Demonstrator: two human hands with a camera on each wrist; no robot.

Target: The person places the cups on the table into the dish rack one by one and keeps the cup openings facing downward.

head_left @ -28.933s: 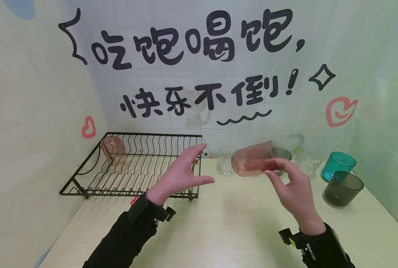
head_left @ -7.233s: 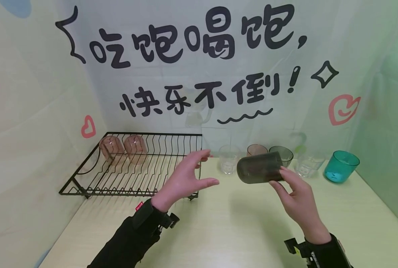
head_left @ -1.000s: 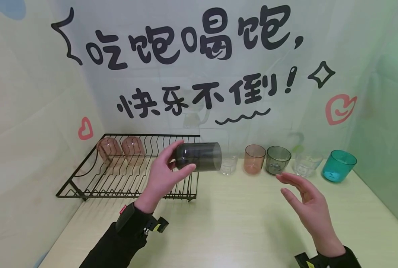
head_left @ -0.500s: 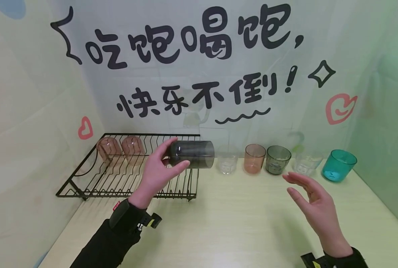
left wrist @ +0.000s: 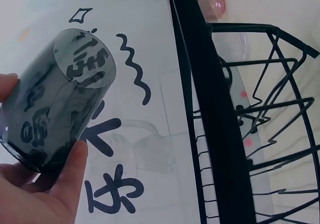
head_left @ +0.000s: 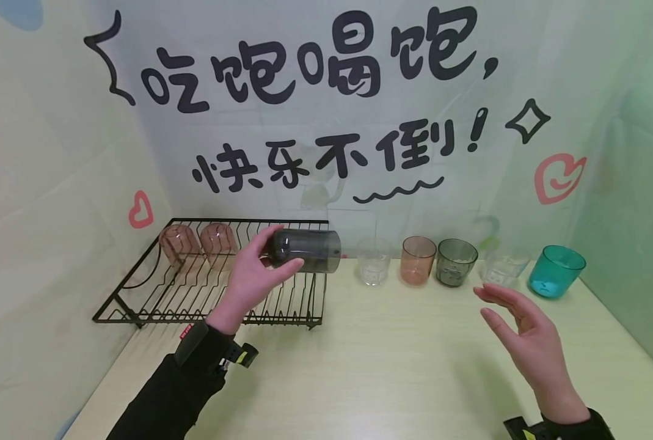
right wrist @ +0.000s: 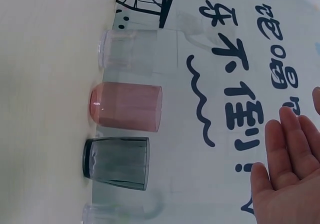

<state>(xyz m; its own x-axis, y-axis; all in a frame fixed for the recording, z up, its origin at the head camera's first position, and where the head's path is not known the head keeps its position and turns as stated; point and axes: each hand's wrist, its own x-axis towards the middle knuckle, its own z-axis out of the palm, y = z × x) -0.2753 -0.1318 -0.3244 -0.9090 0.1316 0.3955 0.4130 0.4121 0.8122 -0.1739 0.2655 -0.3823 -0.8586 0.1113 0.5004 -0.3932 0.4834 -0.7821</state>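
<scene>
My left hand (head_left: 249, 284) grips a smoky grey glass (head_left: 310, 250) by its base end, thumb in front. The glass lies on its side in the air, its mouth to the right, over the right part of the black wire dish rack (head_left: 249, 220). In the left wrist view the grey glass (left wrist: 55, 104) is tilted, with the rack's thick bar (left wrist: 215, 109) beside it. Two pink glasses (head_left: 218, 241) rest upside down at the rack's back left. To the right, my right hand (head_left: 537, 345) hovers above the table, fingers slightly bent and holding nothing.
Along the back of the table stand a clear glass (head_left: 374, 269), a pink glass (head_left: 416, 263), a dark grey glass (head_left: 456, 264), another clear glass (head_left: 502, 269) and a teal glass (head_left: 557, 272). A printed cloth (head_left: 304, 128) hangs behind them.
The grey glass has passed from the right hand to the left, which carries it leftward over the rack. The right hand has drawn back rightward. A second pink glass has joined the rack.
</scene>
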